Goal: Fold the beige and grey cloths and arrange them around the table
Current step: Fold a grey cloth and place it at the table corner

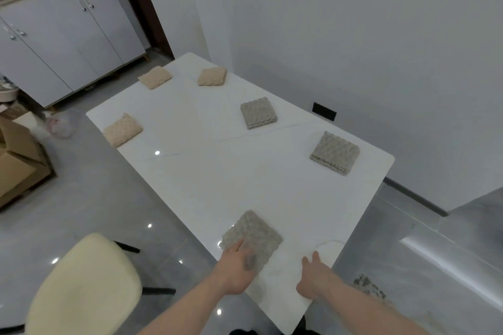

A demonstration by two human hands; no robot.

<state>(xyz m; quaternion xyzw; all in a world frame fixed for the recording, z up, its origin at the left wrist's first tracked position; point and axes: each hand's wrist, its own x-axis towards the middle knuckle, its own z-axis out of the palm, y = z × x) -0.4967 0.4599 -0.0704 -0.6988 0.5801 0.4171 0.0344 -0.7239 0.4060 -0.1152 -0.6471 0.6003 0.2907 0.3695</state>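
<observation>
On the white table (217,171) lie three folded beige cloths: one at the far end left (155,77), one at the far end right (212,76), one on the left edge (122,130). Two folded grey cloths lie along the right side, one further off (258,112), the other closer (334,153). A third folded grey cloth (253,236) lies at the near end. My left hand (235,270) rests on its near corner with fingers spread. Beside it, my right hand (313,275) hovers open over the bare tabletop and holds nothing.
A cream cushioned chair (84,285) stands left of the near end. Cardboard boxes (19,160) sit on the floor at the left. White cabinets (62,43) line the far wall. The right wall runs close to the table's right side.
</observation>
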